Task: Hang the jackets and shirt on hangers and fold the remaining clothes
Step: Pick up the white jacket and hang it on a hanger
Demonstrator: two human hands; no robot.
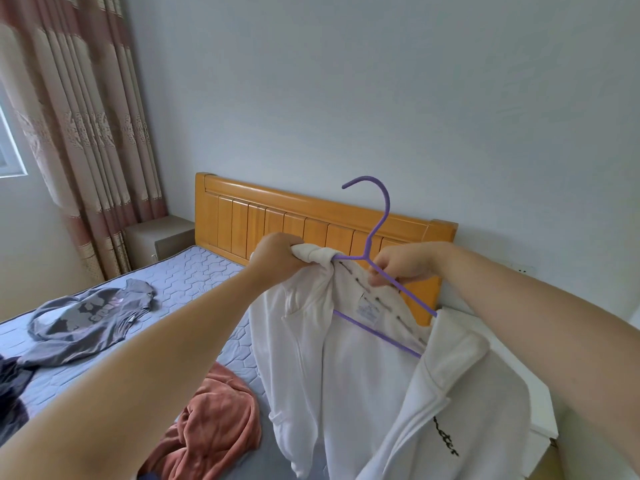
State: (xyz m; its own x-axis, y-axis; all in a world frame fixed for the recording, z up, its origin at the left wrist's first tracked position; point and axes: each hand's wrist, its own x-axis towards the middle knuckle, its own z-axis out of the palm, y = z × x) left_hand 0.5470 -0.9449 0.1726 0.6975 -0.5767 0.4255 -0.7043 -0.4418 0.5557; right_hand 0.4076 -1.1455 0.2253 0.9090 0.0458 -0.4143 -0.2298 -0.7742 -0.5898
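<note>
I hold a white jacket (349, 382) up over the bed, with a purple hanger (380, 216) inside its neck opening. My left hand (277, 258) grips the bunched collar and shoulder at the hanger's left end. My right hand (401, 265) pinches the hanger's right arm just below the hook. The hanger's lower bar crosses the inside of the collar near the label. The jacket's right shoulder sits over the hanger's right end, and its front hangs open with black lettering low on the right.
On the quilted blue mattress (194, 271) lie a grey printed T-shirt (86, 317), a rust-pink fleece garment (214, 427) and a dark garment (10, 393) at the left edge. A wooden headboard (311, 216) stands behind, a bedside cabinet (162, 233) and curtains (86, 116) at the left.
</note>
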